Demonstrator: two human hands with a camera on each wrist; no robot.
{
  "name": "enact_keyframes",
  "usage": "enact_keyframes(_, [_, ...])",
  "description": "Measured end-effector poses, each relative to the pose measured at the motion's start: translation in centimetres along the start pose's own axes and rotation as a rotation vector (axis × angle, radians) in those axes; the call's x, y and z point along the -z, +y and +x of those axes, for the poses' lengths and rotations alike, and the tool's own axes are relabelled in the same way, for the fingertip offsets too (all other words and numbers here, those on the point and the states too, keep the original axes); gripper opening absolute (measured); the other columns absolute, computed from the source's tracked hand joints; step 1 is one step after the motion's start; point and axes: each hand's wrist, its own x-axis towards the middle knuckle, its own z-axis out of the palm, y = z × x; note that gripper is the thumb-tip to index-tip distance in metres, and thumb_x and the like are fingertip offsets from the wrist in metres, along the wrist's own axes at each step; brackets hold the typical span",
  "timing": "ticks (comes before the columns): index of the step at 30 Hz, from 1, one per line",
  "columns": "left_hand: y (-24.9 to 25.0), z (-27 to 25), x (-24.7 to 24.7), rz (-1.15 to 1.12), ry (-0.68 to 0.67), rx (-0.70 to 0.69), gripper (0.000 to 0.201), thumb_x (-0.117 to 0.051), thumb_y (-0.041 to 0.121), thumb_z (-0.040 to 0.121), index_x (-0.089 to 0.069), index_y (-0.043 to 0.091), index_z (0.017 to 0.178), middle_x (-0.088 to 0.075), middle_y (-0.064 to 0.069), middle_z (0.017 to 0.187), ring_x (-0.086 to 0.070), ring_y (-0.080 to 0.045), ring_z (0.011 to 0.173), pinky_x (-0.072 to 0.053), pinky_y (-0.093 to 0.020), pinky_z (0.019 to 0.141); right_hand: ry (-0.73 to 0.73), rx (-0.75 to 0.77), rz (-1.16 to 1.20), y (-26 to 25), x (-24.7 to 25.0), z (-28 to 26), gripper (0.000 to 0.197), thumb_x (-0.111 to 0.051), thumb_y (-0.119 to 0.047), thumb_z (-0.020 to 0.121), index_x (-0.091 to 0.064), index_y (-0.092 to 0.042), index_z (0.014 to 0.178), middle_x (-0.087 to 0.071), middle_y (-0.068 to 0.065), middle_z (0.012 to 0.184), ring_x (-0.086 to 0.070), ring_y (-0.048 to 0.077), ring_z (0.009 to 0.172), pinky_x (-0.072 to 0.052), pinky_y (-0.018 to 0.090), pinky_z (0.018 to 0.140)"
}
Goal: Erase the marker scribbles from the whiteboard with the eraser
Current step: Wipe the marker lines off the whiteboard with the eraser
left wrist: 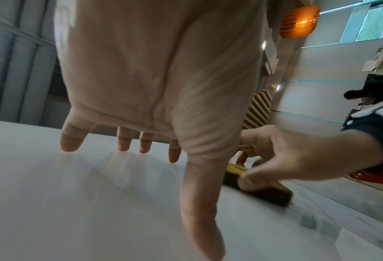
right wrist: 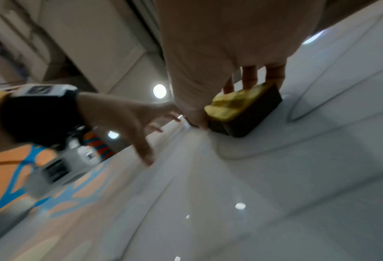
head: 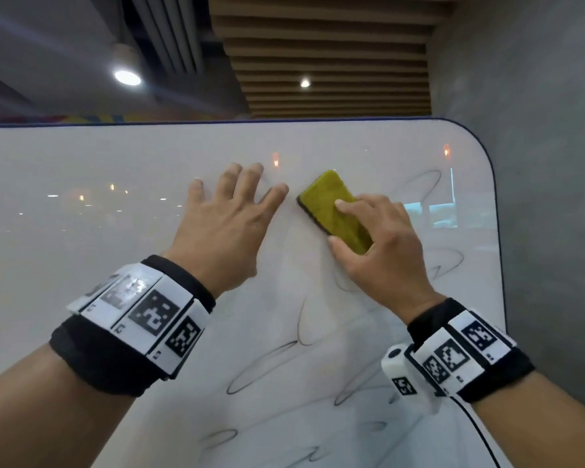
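Up near the whiteboard's (head: 81, 248) top right corner, the right hand (head: 382, 244) grips the yellow eraser (head: 331, 211) against it, left hand (head: 227, 224) beside, fingers spread flat on the board, scribbles (head: 267, 366) below

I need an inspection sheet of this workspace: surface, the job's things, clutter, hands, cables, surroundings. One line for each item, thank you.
Surface: whiteboard, glossy, with reflections; left part looks clean.
Job's things: yellow eraser flat against the board; scribbles remain below and to the right of it.
Clutter: nothing seen.
Hands: left hand spread, fingertips touching the board beside the eraser; right hand grips the eraser by its sides.
Cables: thin black cable hangs from the right wristband.
Surroundings: grey wall on the right, slatted ceiling, ceiling lights on.
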Motion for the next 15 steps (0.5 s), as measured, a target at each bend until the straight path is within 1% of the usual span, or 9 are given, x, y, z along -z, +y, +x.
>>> enact_keyframes(2, [0.0,0.1,0.1,-0.011,-0.007,-0.005,0.108,-0.08,0.039,0.075,-0.002,0.032,0.149,0.009,-0.007,0.158,0.002,-0.031,0.149,-0.024,-0.058,0.114,0.057,-0.095,-0.006,0.1,-0.1,0.1,0.043,-0.076,-0.031,0.079,-0.066,-0.023,0.121,-0.059,-0.001,0.117,-0.053,0.027,0.102,-0.053,0.038,0.083])
enact_keyframes(3, [0.2,0.2,0.2,-0.021,-0.003,-0.012,0.105,-0.08,0.042,0.076,-0.005,0.031,0.149,0.012,-0.006,0.159,0.006,-0.03,0.15,-0.021,-0.058,0.116,0.054,-0.089,-0.01,-0.2,-0.2,-0.2,0.044,-0.075,-0.03,0.079,-0.065,-0.023,0.121,-0.059,0.0,0.117,-0.053,0.027,0.103,-0.052,0.037,0.083])
enact_keyframes(6, [0.9,0.8,0.7,-0.056,0.024,-0.07,0.091,-0.076,0.05,0.077,-0.019,0.027,0.144,0.017,-0.004,0.161,0.012,-0.027,0.151,-0.015,-0.059,0.118,-0.089,0.095,-0.011,-0.4,0.2,-1.5,0.044,-0.074,-0.031,0.078,-0.065,-0.021,0.121,-0.06,0.002,0.12,-0.054,0.026,0.103,-0.053,0.036,0.08])
enact_keyframes(7, [1.3,1.1,0.8,-0.066,0.027,-0.091,0.088,-0.076,0.051,0.078,-0.021,0.026,0.142,0.016,-0.003,0.162,0.011,-0.026,0.151,-0.015,-0.059,0.118,-0.137,0.154,-0.031,0.1,0.6,-1.6,0.044,-0.073,-0.032,0.079,-0.066,-0.021,0.12,-0.061,0.002,0.12,-0.055,0.026,0.102,-0.054,0.037,0.078])
enact_keyframes(8, [1.6,1.3,0.9,-0.077,0.026,-0.104,0.087,-0.075,0.05,0.079,-0.021,0.026,0.142,0.013,-0.003,0.163,0.009,-0.025,0.152,-0.016,-0.059,0.118,-0.149,0.172,-0.058,0.9,1.0,-1.4,0.044,-0.074,-0.032,0.079,-0.066,-0.021,0.12,-0.061,0.002,0.121,-0.055,0.026,0.102,-0.054,0.037,0.078])
enact_keyframes(9, [2.0,1.6,0.9,-0.084,0.025,-0.105,0.089,-0.075,0.05,0.079,-0.02,0.026,0.144,0.008,-0.004,0.163,0.005,-0.025,0.152,-0.017,-0.059,0.117,-0.122,0.135,-0.075,1.8,1.5,-1.0,0.044,-0.075,-0.031,0.079,-0.066,-0.022,0.121,-0.062,0.002,0.121,-0.055,0.026,0.103,-0.054,0.038,0.08])
enact_keyframes(12, [3.0,2.2,1.2,-0.06,0.024,-0.075,0.104,-0.075,0.05,0.079,-0.005,0.028,0.152,0.0,-0.007,0.16,-0.003,-0.029,0.149,-0.022,-0.058,0.115,0.029,-0.128,-0.054,3.5,2.3,0.1,0.044,-0.076,-0.03,0.081,-0.064,-0.024,0.123,-0.06,-0.002,0.119,-0.052,0.025,0.104,-0.052,0.039,0.083])
enact_keyframes(13, [3.2,2.3,1.3,-0.046,0.02,-0.063,0.107,-0.076,0.05,0.079,-0.002,0.027,0.153,-0.001,-0.008,0.16,-0.004,-0.03,0.149,-0.023,-0.058,0.115,0.052,-0.162,-0.062,3.3,2.2,0.1,0.044,-0.076,-0.03,0.081,-0.063,-0.024,0.123,-0.06,-0.002,0.119,-0.051,0.024,0.104,-0.052,0.039,0.083])
enact_keyframes(15, [3.5,2.6,1.5,-0.027,0.014,-0.043,0.11,-0.076,0.05,0.078,0.0,0.026,0.153,0.001,-0.009,0.158,-0.004,-0.031,0.148,-0.022,-0.058,0.115,0.02,-0.096,-0.074,2.4,1.8,-0.7,0.044,-0.074,-0.029,0.08,-0.063,-0.024,0.122,-0.06,-0.001,0.118,-0.052,0.024,0.102,-0.053,0.039,0.082])
